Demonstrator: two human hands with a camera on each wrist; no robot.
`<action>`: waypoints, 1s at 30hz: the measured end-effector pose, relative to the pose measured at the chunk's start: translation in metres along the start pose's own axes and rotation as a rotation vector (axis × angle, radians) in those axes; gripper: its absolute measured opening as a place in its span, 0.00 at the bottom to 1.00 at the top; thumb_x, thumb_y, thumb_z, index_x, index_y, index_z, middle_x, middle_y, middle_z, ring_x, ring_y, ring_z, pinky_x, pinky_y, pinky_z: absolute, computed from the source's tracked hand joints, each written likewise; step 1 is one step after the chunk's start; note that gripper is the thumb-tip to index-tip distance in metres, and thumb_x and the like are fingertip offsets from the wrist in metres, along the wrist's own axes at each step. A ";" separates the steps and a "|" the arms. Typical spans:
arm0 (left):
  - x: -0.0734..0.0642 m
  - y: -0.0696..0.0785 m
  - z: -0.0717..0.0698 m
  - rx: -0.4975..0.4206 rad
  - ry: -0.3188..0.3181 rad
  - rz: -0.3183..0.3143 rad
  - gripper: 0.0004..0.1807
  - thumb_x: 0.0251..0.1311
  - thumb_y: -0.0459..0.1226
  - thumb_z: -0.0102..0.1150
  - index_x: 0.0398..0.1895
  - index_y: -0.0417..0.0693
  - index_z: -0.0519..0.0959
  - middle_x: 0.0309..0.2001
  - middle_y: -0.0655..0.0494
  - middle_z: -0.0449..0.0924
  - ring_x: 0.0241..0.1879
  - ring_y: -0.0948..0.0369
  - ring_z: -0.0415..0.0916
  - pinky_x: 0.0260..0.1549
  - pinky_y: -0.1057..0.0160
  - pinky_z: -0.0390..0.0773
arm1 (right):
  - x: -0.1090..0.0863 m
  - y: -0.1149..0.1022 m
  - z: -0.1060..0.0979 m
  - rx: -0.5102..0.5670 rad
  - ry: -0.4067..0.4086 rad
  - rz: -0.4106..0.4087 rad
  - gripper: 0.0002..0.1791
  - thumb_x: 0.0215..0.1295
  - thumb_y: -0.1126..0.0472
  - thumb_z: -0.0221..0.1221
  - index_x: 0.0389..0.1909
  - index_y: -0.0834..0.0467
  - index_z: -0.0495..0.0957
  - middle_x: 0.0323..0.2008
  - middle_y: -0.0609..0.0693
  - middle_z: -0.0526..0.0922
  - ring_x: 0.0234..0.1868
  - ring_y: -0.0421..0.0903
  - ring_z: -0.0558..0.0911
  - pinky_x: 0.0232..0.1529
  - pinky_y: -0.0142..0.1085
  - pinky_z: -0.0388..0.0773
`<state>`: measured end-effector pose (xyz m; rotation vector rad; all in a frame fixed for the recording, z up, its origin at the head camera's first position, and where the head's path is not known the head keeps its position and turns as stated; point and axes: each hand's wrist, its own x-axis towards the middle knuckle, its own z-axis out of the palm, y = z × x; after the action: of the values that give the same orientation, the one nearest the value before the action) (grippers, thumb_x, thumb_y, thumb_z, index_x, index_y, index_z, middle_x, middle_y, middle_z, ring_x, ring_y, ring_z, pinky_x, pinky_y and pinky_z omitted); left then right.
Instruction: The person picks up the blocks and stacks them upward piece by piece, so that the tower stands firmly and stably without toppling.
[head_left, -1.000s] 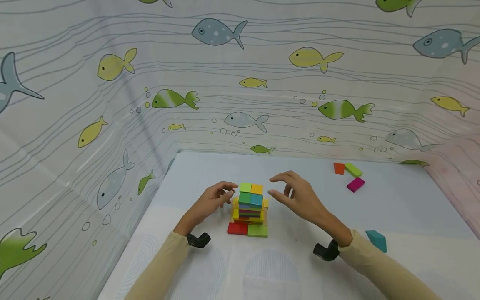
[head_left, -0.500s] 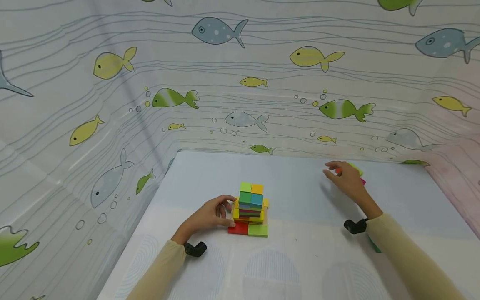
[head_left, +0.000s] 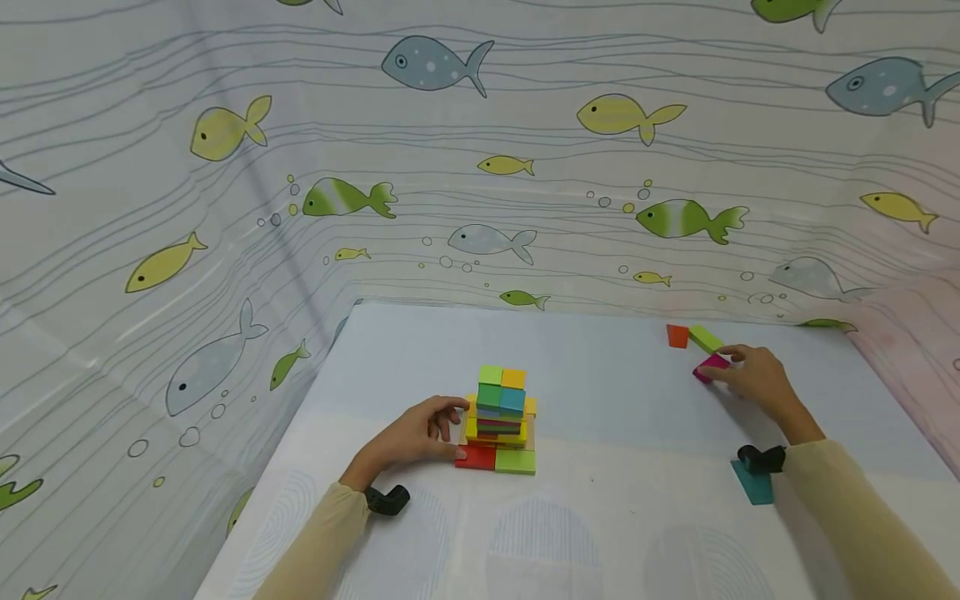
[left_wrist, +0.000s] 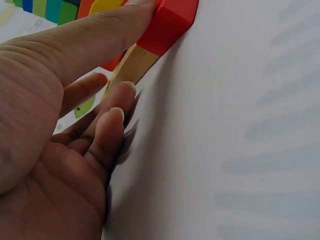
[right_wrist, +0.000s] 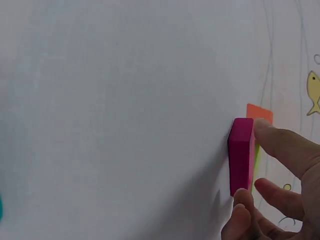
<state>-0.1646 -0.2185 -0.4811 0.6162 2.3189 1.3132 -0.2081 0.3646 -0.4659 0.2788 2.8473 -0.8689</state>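
Observation:
A tower of coloured blocks (head_left: 501,398) stands left of the table's middle, with a red block (head_left: 476,457) and a lime green block (head_left: 516,462) at its front foot. My left hand (head_left: 412,435) is at the tower's left side; its thumb touches the red block, and the other fingers lie loosely bent beside the base. Over on the right, my right hand (head_left: 761,385) pinches a magenta block (right_wrist: 241,157) between thumb and fingers. That block still appears to be on the table. The thumb partly covers it in the head view.
Close behind the magenta block lie an orange-red block (head_left: 677,336) and a lime block (head_left: 705,338). A teal block (head_left: 753,487) lies below the right wrist camera, partly covered by it. A fish-patterned sheet (head_left: 570,208) rises behind the table's back edge.
My right hand has moved from beside the tower out to the right and taken hold of the magenta block. The left hand has lowered from the tower's upper part to its base.

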 end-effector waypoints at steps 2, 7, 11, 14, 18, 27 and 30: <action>-0.001 -0.001 0.000 0.000 0.005 0.001 0.39 0.52 0.42 0.81 0.68 0.59 0.73 0.51 0.53 0.75 0.39 0.54 0.74 0.35 0.64 0.73 | 0.001 0.003 -0.001 -0.029 -0.037 0.022 0.52 0.61 0.39 0.69 0.70 0.73 0.63 0.59 0.77 0.65 0.55 0.72 0.67 0.40 0.50 0.82; -0.003 -0.003 0.001 0.010 0.012 0.006 0.40 0.53 0.44 0.81 0.69 0.59 0.72 0.51 0.54 0.75 0.38 0.55 0.74 0.36 0.64 0.74 | 0.003 0.004 0.001 -0.071 -0.072 0.030 0.53 0.60 0.42 0.71 0.70 0.77 0.61 0.57 0.77 0.67 0.50 0.68 0.71 0.37 0.45 0.83; -0.003 -0.005 0.001 0.025 0.015 0.015 0.40 0.53 0.46 0.80 0.69 0.59 0.72 0.51 0.55 0.75 0.38 0.55 0.74 0.36 0.63 0.75 | 0.002 0.002 0.002 -0.079 -0.075 0.045 0.53 0.60 0.44 0.72 0.68 0.80 0.61 0.55 0.77 0.68 0.50 0.68 0.70 0.38 0.46 0.83; -0.003 -0.006 0.002 0.033 0.013 0.027 0.40 0.53 0.47 0.80 0.69 0.60 0.72 0.52 0.56 0.75 0.38 0.56 0.74 0.36 0.63 0.75 | 0.000 0.000 0.002 -0.086 -0.069 0.047 0.53 0.59 0.45 0.72 0.67 0.81 0.62 0.53 0.77 0.69 0.50 0.69 0.70 0.39 0.48 0.84; -0.003 -0.007 0.002 0.032 0.014 0.030 0.40 0.54 0.47 0.80 0.69 0.60 0.72 0.52 0.56 0.75 0.38 0.56 0.74 0.37 0.63 0.75 | -0.005 -0.003 0.000 -0.082 -0.043 0.026 0.53 0.58 0.44 0.73 0.66 0.81 0.62 0.54 0.77 0.69 0.51 0.70 0.69 0.37 0.48 0.84; -0.002 -0.005 0.002 0.020 0.023 -0.005 0.39 0.53 0.45 0.80 0.69 0.60 0.72 0.51 0.55 0.75 0.40 0.55 0.74 0.37 0.63 0.74 | -0.019 -0.028 -0.005 -0.026 0.028 -0.117 0.49 0.60 0.43 0.72 0.68 0.74 0.65 0.58 0.74 0.69 0.51 0.68 0.72 0.36 0.48 0.83; -0.003 -0.003 0.002 0.019 0.025 -0.009 0.39 0.53 0.45 0.80 0.69 0.59 0.72 0.51 0.55 0.75 0.40 0.55 0.75 0.37 0.64 0.74 | -0.025 -0.043 -0.004 -0.016 0.058 -0.165 0.47 0.60 0.42 0.72 0.68 0.72 0.68 0.57 0.72 0.70 0.48 0.66 0.74 0.33 0.45 0.82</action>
<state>-0.1619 -0.2202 -0.4848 0.5976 2.3534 1.3034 -0.1937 0.3280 -0.4346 0.0690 2.9635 -0.8805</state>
